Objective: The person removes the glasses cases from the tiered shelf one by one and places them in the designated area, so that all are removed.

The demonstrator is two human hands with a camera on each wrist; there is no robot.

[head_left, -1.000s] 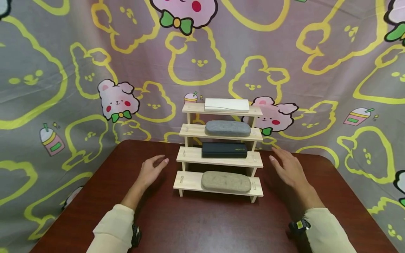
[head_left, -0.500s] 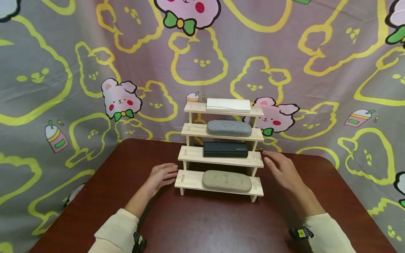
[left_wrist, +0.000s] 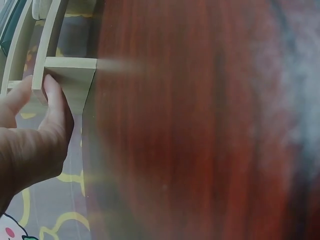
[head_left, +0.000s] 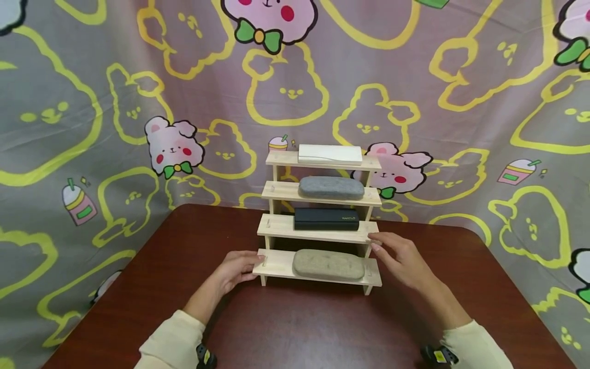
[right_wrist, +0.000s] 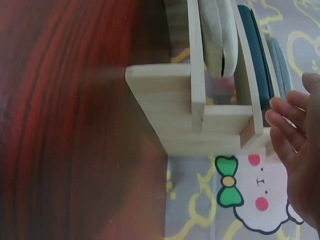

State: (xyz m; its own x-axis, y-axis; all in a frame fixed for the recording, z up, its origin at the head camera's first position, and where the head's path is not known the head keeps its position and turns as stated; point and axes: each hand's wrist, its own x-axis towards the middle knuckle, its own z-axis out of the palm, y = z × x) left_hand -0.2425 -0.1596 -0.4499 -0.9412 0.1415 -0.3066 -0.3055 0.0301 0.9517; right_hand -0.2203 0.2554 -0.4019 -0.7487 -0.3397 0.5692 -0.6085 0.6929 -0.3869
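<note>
A four-step wooden display stand (head_left: pixel 276 259) stands on the dark red table, one eyeglass case lying on each step. From bottom to top these are a beige case (head_left: pixel 328 265), a black case (head_left: pixel 326 219), a grey-blue case (head_left: pixel 332 188) and a white case (head_left: pixel 330 154). My left hand (head_left: pixel 237 269) pinches the left end of the lowest step; the left wrist view shows a digit on each side of the board (left_wrist: pixel 40 65). Beside the right end of the second step is my right hand (head_left: pixel 405 259), fingertips (right_wrist: pixel 275 117) right at the board's end, loosely bent.
The brown-red table (head_left: pixel 295 328) extends in front of the stand and to both sides. A grey-pink cloth (head_left: pixel 207 92) with yellow outlines and cartoon bears hangs behind. Each wrist wears a small black device (head_left: pixel 437 354).
Both hands have moved inward to the stand's sides. The left now holds the lowest step's end, and the right has come close to the second step. The stand and cases stay put.
</note>
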